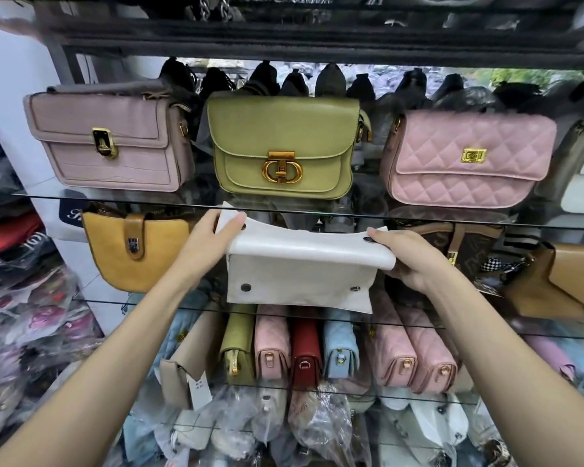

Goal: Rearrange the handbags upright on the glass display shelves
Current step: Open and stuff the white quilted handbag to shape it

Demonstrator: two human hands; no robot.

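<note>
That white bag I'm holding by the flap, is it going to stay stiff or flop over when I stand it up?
The white bag probably flops: its unsnapped flap bows between the left hand and right hand. It likely weighs little, since fingertip pinches carry it. On the glass shelf its smooth base may slide.

Both bare forearms reach forward and up, the left hand [213,235] and right hand [406,256] curled in a grip at matching height.

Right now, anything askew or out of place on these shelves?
Yes. The white bag on the middle shelf has its flap unsnapped and lifted, held by both hands. The mauve bag above sits slightly tilted.
</note>
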